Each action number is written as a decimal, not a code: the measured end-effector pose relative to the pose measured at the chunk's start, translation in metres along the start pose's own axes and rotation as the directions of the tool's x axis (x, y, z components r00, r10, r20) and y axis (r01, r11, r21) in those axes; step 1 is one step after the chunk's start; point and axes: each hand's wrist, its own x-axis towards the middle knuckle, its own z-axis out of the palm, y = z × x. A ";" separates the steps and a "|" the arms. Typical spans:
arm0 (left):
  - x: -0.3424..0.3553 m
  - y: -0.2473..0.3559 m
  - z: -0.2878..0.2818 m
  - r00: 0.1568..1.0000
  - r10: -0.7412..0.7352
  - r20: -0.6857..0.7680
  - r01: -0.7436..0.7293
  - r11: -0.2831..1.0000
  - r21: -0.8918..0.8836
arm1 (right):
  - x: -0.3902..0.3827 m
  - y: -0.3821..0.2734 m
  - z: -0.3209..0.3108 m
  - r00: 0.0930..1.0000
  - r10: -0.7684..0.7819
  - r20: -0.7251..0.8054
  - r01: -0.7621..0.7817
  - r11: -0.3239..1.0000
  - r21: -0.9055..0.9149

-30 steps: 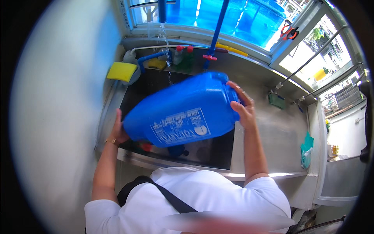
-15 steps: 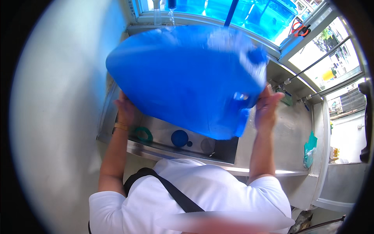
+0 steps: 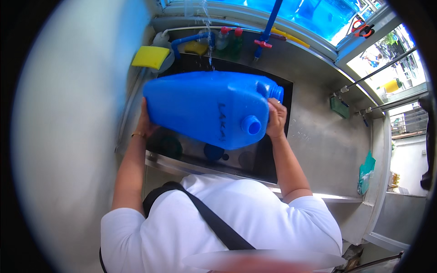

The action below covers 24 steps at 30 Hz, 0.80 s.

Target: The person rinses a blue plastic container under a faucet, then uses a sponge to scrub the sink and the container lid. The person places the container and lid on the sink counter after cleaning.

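I hold a blue plastic jerrycan (image 3: 191,104) on its side over the steel sink (image 3: 205,168). My left hand (image 3: 144,119) grips its left end, fingers partly hidden by it. My right hand (image 3: 276,118) is closed on its right end, near the handle and neck. An uncapped short spout (image 3: 251,125) on that end points up toward me. A thin stream of water (image 3: 208,48) falls just behind the jerrycan. Dark round objects (image 3: 214,151) lie in the sink below it, hard to make out.
Yellow sponge (image 3: 149,57), small bottles (image 3: 236,41) and blue pipe with red valve (image 3: 262,43) line the back. Orange-handled scissors (image 3: 362,29) hang by the window. A green pad (image 3: 339,107) and teal item (image 3: 366,170) sit rightward. A white wall (image 3: 68,136) closes the left.
The jerrycan has been turned over between my hands: its printed side has gone and a spout now shows. Since half a second ago it has come down, uncovering the back of the sink.
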 end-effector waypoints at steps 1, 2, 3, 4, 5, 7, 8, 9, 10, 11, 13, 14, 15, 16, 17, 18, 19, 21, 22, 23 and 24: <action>0.002 -0.004 0.000 0.999 -0.034 -0.001 0.034 0.999 -0.020 | -0.001 0.004 0.007 0.997 0.083 0.000 -0.083 0.996 -0.019; 0.002 -0.010 -0.001 0.987 -0.129 -0.098 0.139 0.985 0.106 | -0.002 0.009 0.013 0.973 0.227 -0.036 -0.228 0.972 -0.046; 0.001 -0.019 -0.001 0.953 -0.224 -0.203 0.266 0.941 0.210 | 0.000 0.014 0.012 0.998 -0.046 -0.030 0.037 0.967 -0.253; 0.001 -0.025 0.000 0.881 -0.357 -0.309 0.441 0.857 0.266 | 0.003 0.021 0.011 0.960 -0.281 0.007 0.256 0.863 -0.435; 0.001 -0.031 0.000 0.889 -0.354 -0.290 0.438 0.843 0.313 | 0.005 0.026 0.005 0.995 0.071 -0.066 -0.084 0.972 -0.217; 0.003 -0.037 0.000 0.952 -0.150 -0.268 0.236 0.916 0.326 | 0.007 0.037 -0.007 0.954 0.298 -0.023 -0.293 0.948 0.128; 0.002 -0.039 0.000 0.974 -0.001 -0.225 0.078 0.939 0.335 | 0.005 0.042 -0.014 0.974 0.225 -0.028 -0.216 0.957 0.194; 0.004 -0.036 0.000 0.966 0.059 -0.251 0.017 0.957 0.289 | -0.001 0.048 -0.016 0.979 0.205 -0.020 -0.198 0.965 0.174; 0.004 -0.033 0.001 0.953 0.014 -0.301 0.092 0.937 0.336 | -0.008 0.055 -0.018 1.000 -0.012 0.026 0.013 0.999 -0.039; 0.004 -0.028 0.001 0.942 0.026 -0.334 0.116 0.910 0.397 | -0.016 0.063 -0.016 0.991 0.129 0.016 -0.130 0.984 0.118; 0.001 -0.016 0.002 0.921 0.019 -0.389 0.198 0.836 0.511 | -0.033 0.082 -0.015 0.946 0.323 0.039 -0.298 0.908 -0.296; 0.001 -0.006 0.003 0.913 0.013 -0.408 0.242 0.790 0.564 | -0.043 0.092 -0.015 0.971 0.234 0.045 -0.131 0.683 -0.719; 0.000 0.001 0.005 0.905 0.004 -0.425 0.286 0.734 0.616 | -0.041 0.106 -0.017 0.956 0.292 -0.018 -0.273 0.868 -0.415; -0.004 0.007 0.006 0.918 0.207 -0.339 0.108 0.690 0.715 | -0.049 0.116 -0.020 0.975 0.205 -0.085 -0.222 0.897 -0.382; -0.007 0.011 0.009 0.918 0.202 -0.340 0.115 0.686 0.718 | -0.051 0.129 -0.022 0.987 0.081 -0.141 -0.136 0.883 -0.449; -0.012 0.014 0.010 0.904 0.280 -0.322 0.038 0.699 0.714 | -0.057 0.137 -0.027 0.978 -0.165 -0.127 0.040 0.746 -0.665; -0.016 0.007 0.017 0.864 0.464 -0.193 -0.223 0.697 0.681 | -0.059 0.147 -0.026 0.989 -0.030 -0.144 -0.031 0.915 -0.403; -0.026 0.004 0.029 0.877 0.435 -0.206 -0.059 0.521 0.851 | -0.070 0.157 -0.028 0.853 0.491 -0.177 -0.462 0.869 0.178; -0.030 0.005 0.038 0.897 0.381 -0.225 0.053 0.413 0.909 | -0.075 0.159 -0.029 0.712 0.690 -0.132 -0.528 0.650 0.547; -0.032 0.010 0.049 0.910 0.319 -0.263 0.142 0.355 0.924 | -0.079 0.160 -0.029 0.692 0.719 -0.063 -0.462 0.509 0.726; -0.034 0.017 0.061 0.903 0.404 -0.146 -0.002 0.344 0.939 | -0.084 0.160 -0.028 0.571 0.818 0.063 -0.465 0.260 0.846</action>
